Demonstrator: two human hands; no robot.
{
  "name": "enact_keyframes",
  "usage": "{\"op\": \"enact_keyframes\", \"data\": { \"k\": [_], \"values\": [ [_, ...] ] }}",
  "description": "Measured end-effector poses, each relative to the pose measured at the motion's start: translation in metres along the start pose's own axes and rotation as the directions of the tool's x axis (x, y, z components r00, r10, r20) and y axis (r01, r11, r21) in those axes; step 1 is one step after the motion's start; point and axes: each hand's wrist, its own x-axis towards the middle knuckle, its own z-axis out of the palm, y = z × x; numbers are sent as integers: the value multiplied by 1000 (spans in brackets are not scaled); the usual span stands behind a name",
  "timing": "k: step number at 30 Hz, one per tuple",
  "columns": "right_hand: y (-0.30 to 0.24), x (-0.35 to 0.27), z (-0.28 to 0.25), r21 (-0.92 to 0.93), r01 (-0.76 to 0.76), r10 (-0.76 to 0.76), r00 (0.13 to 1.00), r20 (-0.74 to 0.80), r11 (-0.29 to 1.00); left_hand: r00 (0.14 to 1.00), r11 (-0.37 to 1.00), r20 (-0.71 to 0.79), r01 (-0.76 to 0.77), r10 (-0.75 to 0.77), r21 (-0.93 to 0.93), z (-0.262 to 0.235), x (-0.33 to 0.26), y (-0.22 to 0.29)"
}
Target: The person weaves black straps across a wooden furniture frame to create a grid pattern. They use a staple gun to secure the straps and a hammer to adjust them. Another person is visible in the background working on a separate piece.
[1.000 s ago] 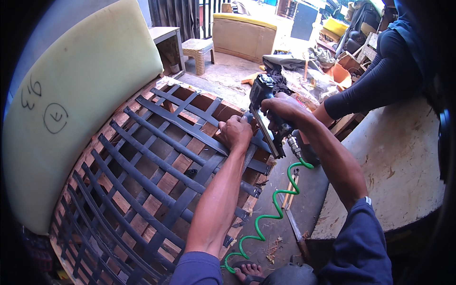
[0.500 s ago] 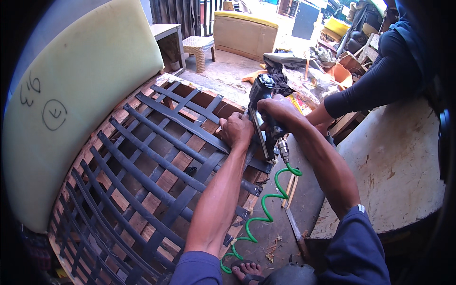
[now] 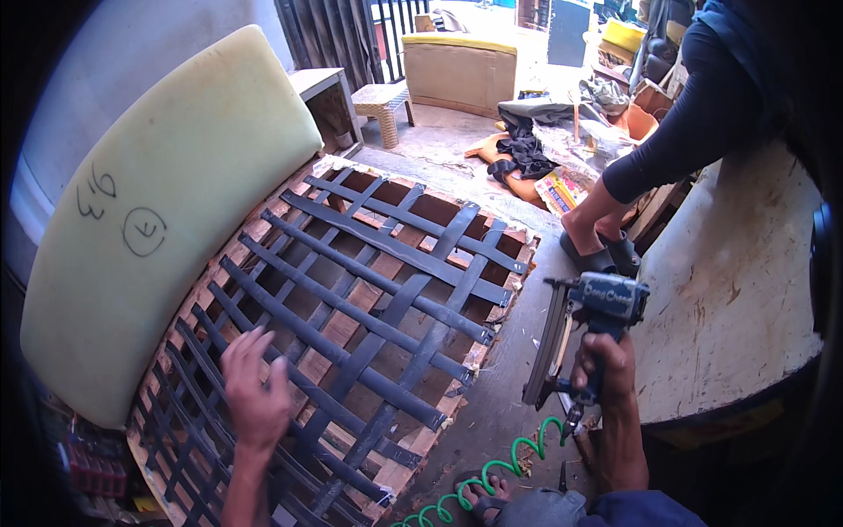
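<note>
My right hand is wrapped round the handle of a dark blue pneumatic staple gun, raised to the right of the wooden frame. A coiled green air hose runs from the gun's base toward my foot. Over the near left part of the frame hovers my left hand, fingers apart and holding nothing. Black elastic webbing straps are woven across the wooden frame, their ends fastened along its edges. Two crossing straps reach the far rail near its right corner.
A curved pale foam-covered panel leans along the frame's left side. Another person's sleeved leg stands at the right beside a worn curved board. Farther back are a woven stool, an upholstered piece and piled scraps.
The staple gun has moved off the frame's far right corner, toward me and to the right. My left hand has let go of the strap there and swung left.
</note>
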Motion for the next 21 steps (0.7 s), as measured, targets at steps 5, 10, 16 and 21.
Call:
{"op": "enact_keyframes", "data": {
  "k": [5, 10, 16, 21],
  "values": [
    [51, -75, 10, -392, -412, 456, 890, 22, 823, 819, 626, -368, 574, -441, 527, -181, -170, -134],
    [85, -97, 28, -382, -353, 442, 880, 175, 854, 450, 266, -417, 863, -789, 430, -210, -279, -147],
    [87, -89, 35, -562, -101, 222, 963, 150, 821, 321, 337, -177, 939, -931, -73, -170, -283, -87],
    [68, -74, 45, -670, 54, 63, 987, 150, 741, 305, 3, 237, 620, -922, -785, -157, -320, -44]
  ]
}}
